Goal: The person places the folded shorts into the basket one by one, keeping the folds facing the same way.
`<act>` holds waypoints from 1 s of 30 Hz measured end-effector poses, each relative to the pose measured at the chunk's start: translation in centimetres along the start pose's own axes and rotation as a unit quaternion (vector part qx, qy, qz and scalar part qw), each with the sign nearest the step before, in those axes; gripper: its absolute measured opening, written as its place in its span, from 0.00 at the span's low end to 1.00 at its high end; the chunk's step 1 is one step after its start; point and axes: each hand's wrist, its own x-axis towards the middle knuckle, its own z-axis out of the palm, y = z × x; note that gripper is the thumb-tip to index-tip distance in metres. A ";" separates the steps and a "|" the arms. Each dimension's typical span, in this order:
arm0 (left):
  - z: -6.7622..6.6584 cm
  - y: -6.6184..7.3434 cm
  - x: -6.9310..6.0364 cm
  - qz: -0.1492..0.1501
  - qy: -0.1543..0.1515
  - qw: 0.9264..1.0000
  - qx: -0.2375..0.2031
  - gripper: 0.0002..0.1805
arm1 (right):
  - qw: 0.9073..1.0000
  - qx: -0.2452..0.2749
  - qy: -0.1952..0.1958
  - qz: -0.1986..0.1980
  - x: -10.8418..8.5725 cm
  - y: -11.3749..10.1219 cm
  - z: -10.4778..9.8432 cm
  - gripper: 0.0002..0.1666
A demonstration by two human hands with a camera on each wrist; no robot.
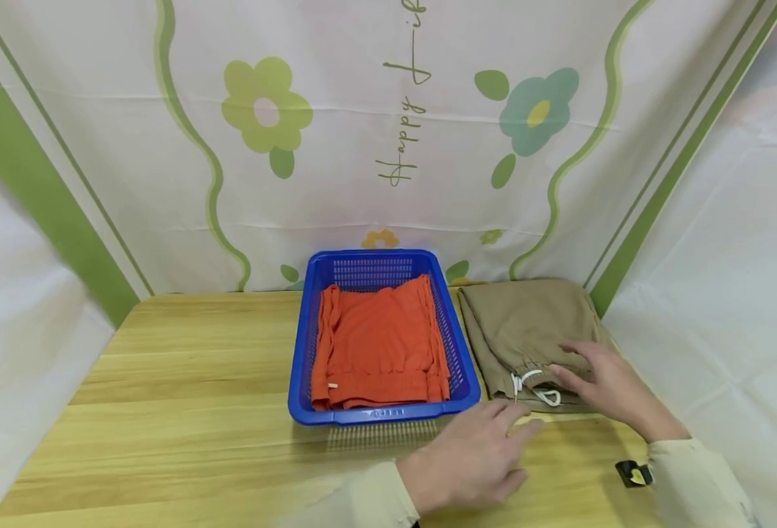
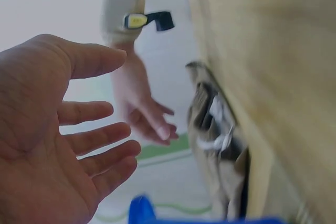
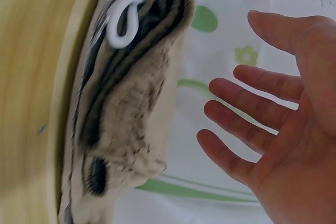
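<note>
Folded tan drawstring pants (image 1: 527, 319) lie on the table to the right of the basket, waistband toward me, with a looped white drawstring (image 3: 124, 19). Over the right part of their waistband hovers my right hand (image 1: 609, 381), fingers spread and relaxed, holding nothing. In the right wrist view a gap shows between that hand's fingers (image 3: 236, 114) and the cloth. My left hand (image 1: 470, 455) is just in front of the pants, near the basket's front right corner; its fingers (image 2: 100, 140) are extended and its palm holds nothing.
A blue plastic basket (image 1: 300, 345) stands at the middle back of the wooden table (image 1: 184, 411). Folded orange garments (image 1: 382, 337) with an elastic waistband lie in it. A flower-printed curtain (image 1: 342, 183) hangs behind, and white cloth (image 1: 725, 315) borders the right side.
</note>
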 end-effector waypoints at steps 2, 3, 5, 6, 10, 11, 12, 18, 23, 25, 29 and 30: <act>0.6 0.7 0.5 0.001 -0.006 1.000 0.003 0.36 | 1.000 0.003 0.003 0.001 -0.1 0.7 0.0 0.33; 0.9 1.0 0.7 -0.001 -0.011 1.000 0.003 0.36 | 1.000 0.001 0.004 0.001 -0.1 1.0 0.0 0.33; 1.7 1.5 1.1 -0.010 -0.018 1.000 -0.002 0.38 | 1.000 -0.005 0.005 0.006 -0.2 1.7 0.0 0.33; 2.1 1.7 1.2 -0.014 -0.021 1.000 -0.005 0.39 | 1.000 -0.007 0.003 0.010 -0.3 2.1 -0.1 0.33; 3.8 2.2 2.0 -0.041 -0.039 0.998 -0.016 0.40 | 0.999 -0.019 0.003 0.026 -0.4 3.7 -0.1 0.34; 4.3 2.3 2.3 -0.049 -0.043 0.998 -0.015 0.40 | 0.999 -0.022 0.003 0.030 -0.5 4.1 -0.2 0.34; 4.7 2.4 2.6 -0.060 -0.049 0.997 -0.020 0.40 | 0.999 -0.026 0.003 0.035 -0.5 4.6 -0.2 0.34; 6.7 2.0 4.4 -0.144 -0.062 0.985 -0.066 0.43 | 0.996 -0.044 -0.006 0.077 -0.1 6.9 -0.2 0.39; 7.9 1.4 5.4 -0.198 -0.033 0.976 -0.081 0.42 | 0.993 -0.044 -0.018 0.103 0.6 8.1 0.1 0.44; 8.2 1.2 5.6 -0.216 -0.020 0.971 -0.096 0.41 | 0.993 -0.044 -0.023 0.110 0.8 8.4 0.2 0.46; 8.6 0.9 6.0 -0.258 -0.030 0.953 -0.153 0.39 | 0.991 -0.043 -0.035 0.122 1.5 9.0 0.6 0.49; 8.6 0.8 6.1 -0.270 -0.037 0.948 -0.167 0.40 | 0.991 -0.042 -0.037 0.124 1.6 9.1 0.7 0.50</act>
